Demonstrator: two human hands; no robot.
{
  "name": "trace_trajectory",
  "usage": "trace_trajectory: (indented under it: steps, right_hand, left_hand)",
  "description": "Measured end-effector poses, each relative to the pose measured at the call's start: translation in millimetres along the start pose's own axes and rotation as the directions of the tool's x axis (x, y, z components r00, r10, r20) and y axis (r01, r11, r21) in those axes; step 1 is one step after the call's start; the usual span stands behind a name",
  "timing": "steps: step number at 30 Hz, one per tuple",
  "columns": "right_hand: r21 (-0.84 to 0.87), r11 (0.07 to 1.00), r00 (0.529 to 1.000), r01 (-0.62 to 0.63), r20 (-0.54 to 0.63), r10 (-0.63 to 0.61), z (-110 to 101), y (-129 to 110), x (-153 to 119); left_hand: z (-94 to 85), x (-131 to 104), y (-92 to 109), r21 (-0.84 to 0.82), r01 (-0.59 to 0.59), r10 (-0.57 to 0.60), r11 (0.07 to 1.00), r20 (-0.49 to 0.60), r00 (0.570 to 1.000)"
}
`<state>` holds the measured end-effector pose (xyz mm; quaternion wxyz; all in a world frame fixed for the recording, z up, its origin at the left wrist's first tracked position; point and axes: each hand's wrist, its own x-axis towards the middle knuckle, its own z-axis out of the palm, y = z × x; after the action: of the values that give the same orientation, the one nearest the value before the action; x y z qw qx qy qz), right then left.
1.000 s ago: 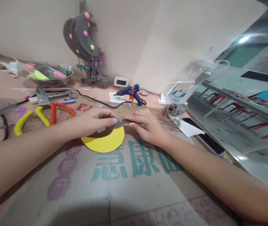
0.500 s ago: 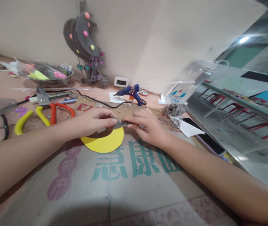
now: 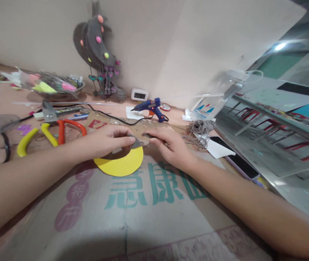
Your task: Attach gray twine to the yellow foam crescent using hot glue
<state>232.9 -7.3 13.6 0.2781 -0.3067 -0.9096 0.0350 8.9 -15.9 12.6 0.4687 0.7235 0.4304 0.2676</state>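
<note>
Between the fingertips of my left hand (image 3: 116, 139) is a dark grey piece (image 3: 137, 142), its edge lying over a yellow disc (image 3: 127, 162). My right hand (image 3: 167, 143) is closed in a pinch to the right, with a small dark bit (image 3: 146, 135) at its fingertips. A narrow gap parts the two hands. The disc lies on a printed cardboard sheet (image 3: 143, 224). Part of the grey piece is hidden by my left fingers.
Behind my hands are a blue glue gun (image 3: 150, 106) and a white clock (image 3: 139, 94). Pliers with yellow and red handles (image 3: 61, 132) lie left. Grey cord (image 3: 201, 130) and a phone (image 3: 241, 163) lie right; a bowl (image 3: 56, 95) stands back left.
My right fingertips have come away from the grey piece, taking a small dark bit with them. My left hand has stayed in place.
</note>
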Motion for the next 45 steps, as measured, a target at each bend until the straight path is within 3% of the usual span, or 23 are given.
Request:
trace_trajectory:
  steps: [5,10,22,30,36,40,45]
  right_hand:
    - [0.179,0.969,0.977,-0.172,-0.091,0.191,0,-7,-1]
    - [0.278,0.896,0.935,-0.347,0.029,0.353,2,-20,1]
    - [0.303,0.915,0.952,-0.267,0.232,0.201,5,-24,0]
    - [0.338,0.885,0.93,-0.321,0.288,0.227,9,-26,-1]
    - [0.359,0.863,0.924,-0.357,0.273,0.268,8,-31,1]
    - [0.367,0.85,0.922,-0.377,0.234,0.308,7,-31,1]
    - [0.376,0.865,0.94,-0.331,0.208,0.27,8,-29,0]
  left_hand:
    - [0.9,0,0,-0.011,0.005,-0.005,1.0,0.004,1.0]
    - [-0.3,1,-2,-0.034,0.027,-0.027,0.999,-0.014,1.0]
    - [2.4,1,-2,0.063,-0.018,0.021,0.998,-0.055,0.998]
    - [2.4,0,-4,0.193,-0.026,0.044,0.981,-0.087,0.995]
    - [2.0,0,0,0.113,-0.06,0.072,0.992,-0.107,0.992]
    - [-0.4,0,-5,0.043,-0.004,0.008,0.999,-0.094,0.996]
    - [-4.7,0,-9,-0.008,0.045,-0.045,0.999,-0.018,0.999]
